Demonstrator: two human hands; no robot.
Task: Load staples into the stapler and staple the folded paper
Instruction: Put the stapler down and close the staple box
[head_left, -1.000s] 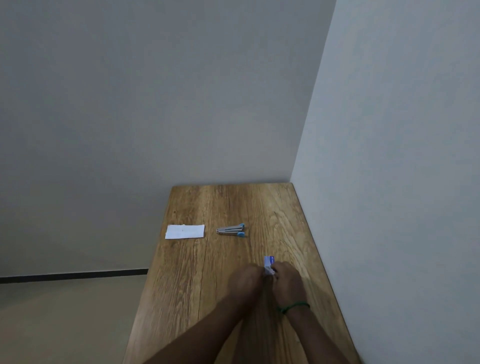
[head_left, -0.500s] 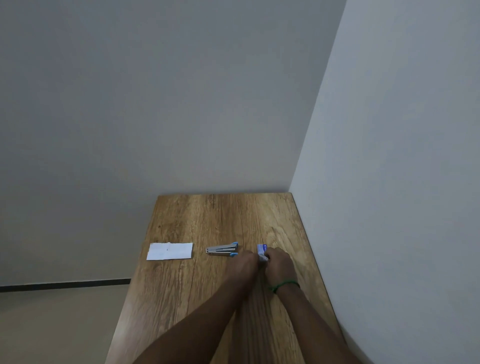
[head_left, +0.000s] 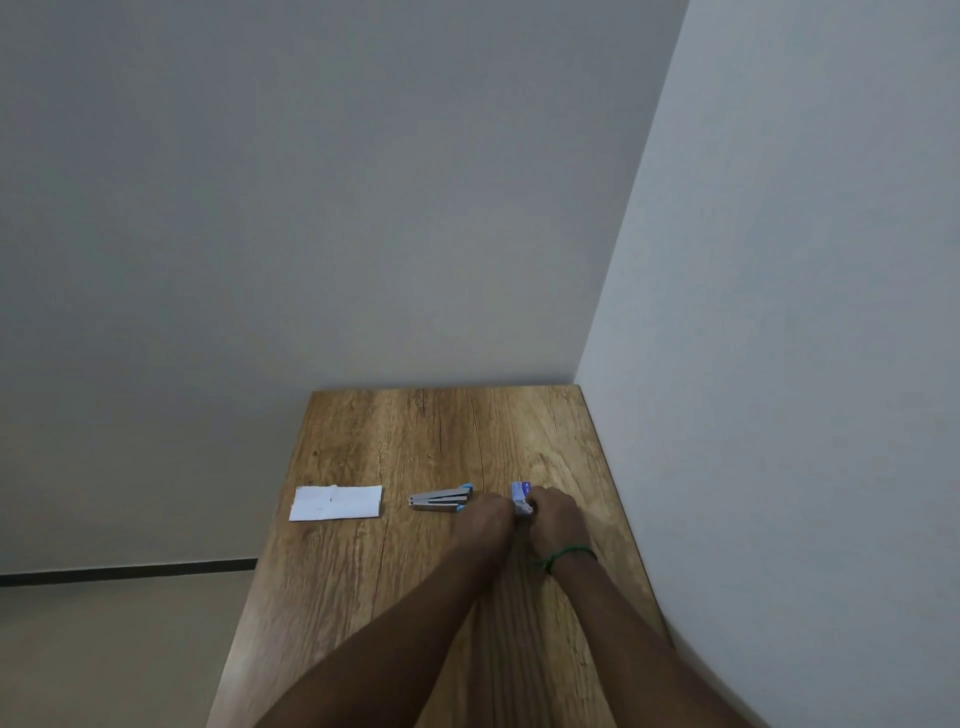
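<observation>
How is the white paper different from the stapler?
The folded paper is white and flat; the stapler is grey metal with blue ends. The paper lies far from the left hand; the stapler sits right beside it. Both lie on the wooden table.

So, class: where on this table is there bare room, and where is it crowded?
Bare: the far strip of the table behind the folded paper and stapler, and the near-left wood nearer than the paper. Crowded: stapler, staple box, left hand and right hand bunch at centre-right.
</observation>
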